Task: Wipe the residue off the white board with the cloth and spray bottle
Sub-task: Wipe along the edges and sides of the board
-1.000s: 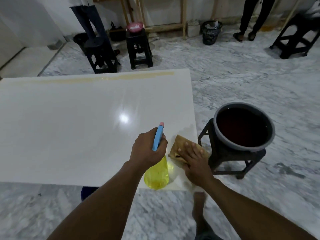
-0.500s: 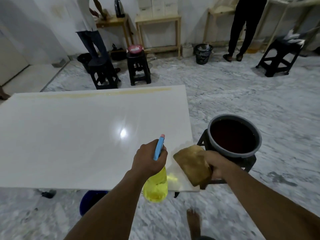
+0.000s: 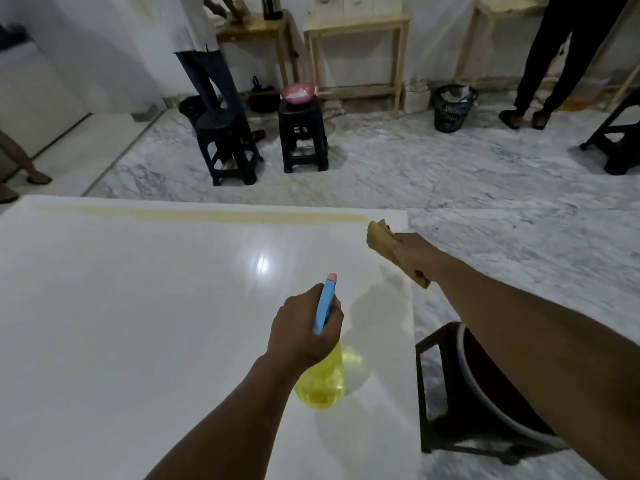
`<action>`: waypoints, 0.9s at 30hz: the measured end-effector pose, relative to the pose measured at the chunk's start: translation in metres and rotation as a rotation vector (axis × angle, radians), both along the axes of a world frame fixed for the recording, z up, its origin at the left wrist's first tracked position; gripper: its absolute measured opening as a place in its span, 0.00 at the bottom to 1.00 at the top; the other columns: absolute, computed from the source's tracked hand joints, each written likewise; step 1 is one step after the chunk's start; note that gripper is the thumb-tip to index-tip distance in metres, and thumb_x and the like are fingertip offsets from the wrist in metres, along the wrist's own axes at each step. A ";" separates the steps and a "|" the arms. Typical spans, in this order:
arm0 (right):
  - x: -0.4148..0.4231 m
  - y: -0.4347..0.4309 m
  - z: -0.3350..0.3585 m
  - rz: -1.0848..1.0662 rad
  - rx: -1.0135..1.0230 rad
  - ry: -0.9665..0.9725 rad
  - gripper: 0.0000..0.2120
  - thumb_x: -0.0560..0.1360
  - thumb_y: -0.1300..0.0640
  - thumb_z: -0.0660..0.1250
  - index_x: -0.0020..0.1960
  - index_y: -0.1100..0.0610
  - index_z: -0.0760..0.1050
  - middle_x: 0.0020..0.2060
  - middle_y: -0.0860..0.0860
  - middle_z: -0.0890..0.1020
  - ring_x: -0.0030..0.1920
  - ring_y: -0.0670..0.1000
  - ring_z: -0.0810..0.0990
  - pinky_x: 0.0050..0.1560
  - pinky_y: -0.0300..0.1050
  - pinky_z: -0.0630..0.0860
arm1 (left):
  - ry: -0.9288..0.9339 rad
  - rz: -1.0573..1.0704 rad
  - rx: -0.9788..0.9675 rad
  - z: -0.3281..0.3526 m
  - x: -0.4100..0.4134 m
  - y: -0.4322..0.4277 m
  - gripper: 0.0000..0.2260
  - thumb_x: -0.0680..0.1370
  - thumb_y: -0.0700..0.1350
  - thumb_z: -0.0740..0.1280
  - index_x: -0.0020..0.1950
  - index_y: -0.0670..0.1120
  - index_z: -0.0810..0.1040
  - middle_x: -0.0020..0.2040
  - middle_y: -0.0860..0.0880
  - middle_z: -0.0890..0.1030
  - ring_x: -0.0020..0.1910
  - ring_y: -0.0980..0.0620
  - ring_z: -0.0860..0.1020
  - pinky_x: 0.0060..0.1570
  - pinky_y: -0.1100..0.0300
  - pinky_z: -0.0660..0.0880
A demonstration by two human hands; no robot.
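Grips on spray bottle (image 3: 323,379) and cloth (image 3: 382,244), over white board (image 3: 138,323).
Left hand (image 3: 304,327) wraps bottle above near right area; blue head's long axis runs near-to-far, nozzle aimed far. Right hand (image 3: 414,252) clutches cloth at far right corner, beside yellowish residue strip (image 3: 225,216).

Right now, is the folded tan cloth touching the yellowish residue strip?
Cannot tell. Head view: the tan cloth, in the right hand, sits at the right end of the residue strip; no gap or contact shows.

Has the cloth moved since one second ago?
Yes. The cloth went from the near right corner of the board to its far right corner, beside the yellow strip.
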State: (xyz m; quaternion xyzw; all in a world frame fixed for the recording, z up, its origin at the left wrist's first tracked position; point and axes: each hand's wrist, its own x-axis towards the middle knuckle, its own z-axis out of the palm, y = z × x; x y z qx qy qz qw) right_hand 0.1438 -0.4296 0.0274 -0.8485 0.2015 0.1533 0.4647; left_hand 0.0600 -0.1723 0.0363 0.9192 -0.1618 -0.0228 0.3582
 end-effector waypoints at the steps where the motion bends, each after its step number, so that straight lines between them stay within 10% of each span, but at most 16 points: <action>1: 0.026 -0.005 -0.007 0.056 -0.092 -0.036 0.14 0.81 0.49 0.59 0.57 0.56 0.77 0.48 0.55 0.82 0.43 0.56 0.78 0.37 0.44 0.69 | -0.015 0.018 -0.001 -0.001 0.013 -0.003 0.09 0.81 0.52 0.64 0.43 0.50 0.74 0.32 0.52 0.78 0.29 0.50 0.76 0.31 0.59 0.70; 6: 0.120 -0.012 -0.074 0.293 -0.369 -0.102 0.25 0.76 0.61 0.53 0.71 0.48 0.69 0.58 0.57 0.77 0.56 0.61 0.77 0.55 0.52 0.74 | -0.046 0.060 -0.053 -0.012 0.060 -0.015 0.09 0.80 0.52 0.63 0.42 0.50 0.74 0.31 0.51 0.76 0.29 0.49 0.75 0.29 0.61 0.69; 10: 0.115 0.014 -0.155 0.462 -0.583 -0.146 0.26 0.78 0.52 0.54 0.76 0.42 0.61 0.78 0.47 0.58 0.78 0.61 0.51 0.75 0.61 0.49 | -0.044 0.076 -0.053 -0.025 0.077 -0.010 0.10 0.80 0.52 0.64 0.43 0.48 0.76 0.32 0.50 0.78 0.29 0.48 0.76 0.31 0.55 0.73; 22: -0.064 0.102 -0.175 0.644 -0.511 -0.349 0.29 0.76 0.47 0.46 0.77 0.41 0.59 0.79 0.45 0.52 0.79 0.54 0.43 0.77 0.57 0.39 | -0.047 0.094 -0.004 -0.014 0.034 0.044 0.09 0.79 0.52 0.63 0.43 0.49 0.75 0.32 0.50 0.78 0.28 0.47 0.76 0.31 0.47 0.76; 27: -0.191 0.154 -0.170 0.618 -0.539 -0.398 0.28 0.73 0.52 0.56 0.73 0.41 0.65 0.77 0.47 0.62 0.77 0.56 0.58 0.72 0.57 0.51 | -0.077 0.023 -0.011 -0.010 -0.038 0.079 0.10 0.79 0.52 0.63 0.40 0.49 0.72 0.29 0.50 0.75 0.26 0.48 0.73 0.28 0.56 0.69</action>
